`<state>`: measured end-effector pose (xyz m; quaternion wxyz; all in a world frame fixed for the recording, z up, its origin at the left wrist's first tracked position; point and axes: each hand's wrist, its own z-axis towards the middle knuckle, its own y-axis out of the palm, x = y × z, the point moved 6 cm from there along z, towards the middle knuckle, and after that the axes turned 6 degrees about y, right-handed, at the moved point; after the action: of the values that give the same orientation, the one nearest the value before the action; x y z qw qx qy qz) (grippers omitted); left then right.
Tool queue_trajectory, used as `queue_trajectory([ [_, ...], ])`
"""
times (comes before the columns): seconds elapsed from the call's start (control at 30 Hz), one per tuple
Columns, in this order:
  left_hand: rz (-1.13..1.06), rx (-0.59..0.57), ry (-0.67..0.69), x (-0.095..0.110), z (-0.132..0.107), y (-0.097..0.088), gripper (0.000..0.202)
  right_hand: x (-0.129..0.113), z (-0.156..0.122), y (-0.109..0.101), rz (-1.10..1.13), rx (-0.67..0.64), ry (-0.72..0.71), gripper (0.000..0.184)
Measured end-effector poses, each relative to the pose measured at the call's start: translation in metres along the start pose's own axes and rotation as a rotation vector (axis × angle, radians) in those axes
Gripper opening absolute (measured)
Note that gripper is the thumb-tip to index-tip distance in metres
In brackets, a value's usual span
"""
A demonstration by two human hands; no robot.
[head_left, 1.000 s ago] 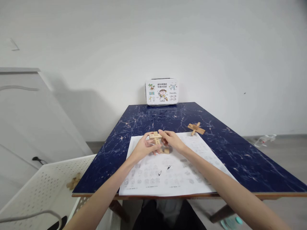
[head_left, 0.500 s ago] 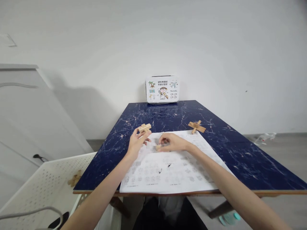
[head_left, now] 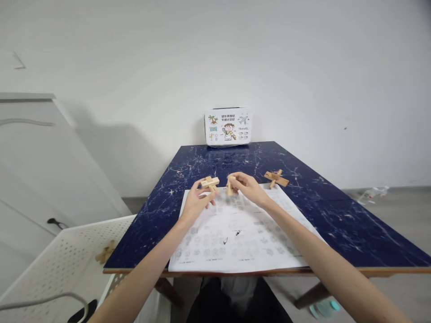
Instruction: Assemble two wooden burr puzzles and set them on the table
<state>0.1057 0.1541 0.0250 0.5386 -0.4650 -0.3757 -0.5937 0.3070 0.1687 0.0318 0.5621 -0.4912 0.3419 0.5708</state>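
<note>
Above the far left part of a printed sheet, my left hand [head_left: 196,202] grips a crossed cluster of pale wooden puzzle pieces [head_left: 210,182]. My right hand [head_left: 248,187] pinches a single wooden puzzle piece [head_left: 230,185], held roughly upright and a short gap to the right of the cluster. Its lower end is a little blurred. The white instruction sheet [head_left: 215,258] with rows of small diagrams lies under both hands. A darker wooden cross-shaped puzzle [head_left: 276,178] rests at the sheet's far right corner, touched by neither hand.
A white case with cartoon prints [head_left: 228,127] stands at the back of the blue marbled table [head_left: 340,229], against the wall. A white perforated basket [head_left: 63,255] at the left contains wooden pieces [head_left: 105,252]. A plastic bottle [head_left: 323,308] lies below the table.
My right hand has lifted the wooden piece off the sheet, moving it away from me and turning it upright. My left hand has shifted slightly right with the cluster, tilting it.
</note>
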Motion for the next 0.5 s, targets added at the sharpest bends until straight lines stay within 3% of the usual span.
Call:
queue_trajectory([
  [0.3,0.07,-0.018,0.001,0.001,-0.002,0.002,0.075,0.001,-0.002,0.01,-0.148,-0.08,-0.189,0.032],
  [0.5,0.12,-0.037,0.019,-0.004,-0.002,0.002,0.075,-0.013,-0.008,0.014,-0.328,-0.027,-0.384,0.022],
])
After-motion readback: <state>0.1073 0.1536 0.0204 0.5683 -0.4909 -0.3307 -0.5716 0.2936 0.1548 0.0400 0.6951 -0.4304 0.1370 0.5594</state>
